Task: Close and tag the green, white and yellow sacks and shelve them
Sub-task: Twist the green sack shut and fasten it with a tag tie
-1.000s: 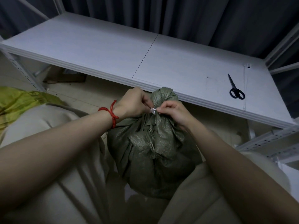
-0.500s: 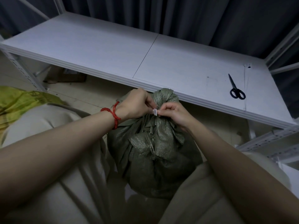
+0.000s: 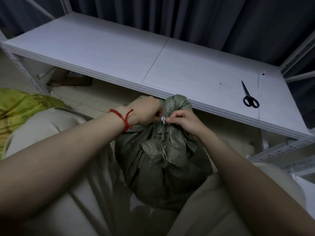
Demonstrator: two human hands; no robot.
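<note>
Beyond the yellow sack [image 3: 20,108] at far left, the left hand [image 3: 144,111] and right hand [image 3: 185,120] each pinch a small white tie [image 3: 163,119] at the gathered neck of the green sack [image 3: 163,160] between the person's legs [image 3: 76,193], and a slip might loosen it.

dark curtain [image 3: 204,23] | white shelf [image 3: 102,53] | pale floor [image 3: 102,92] | dim light

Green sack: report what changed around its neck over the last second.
Very little. The left hand edged slightly rightward, closer to the neck of the green sack. It and the right hand still pinch the small white fastener there; nothing was let go. The sack, the scissors on the shelf and the yellow sack stayed put.
</note>
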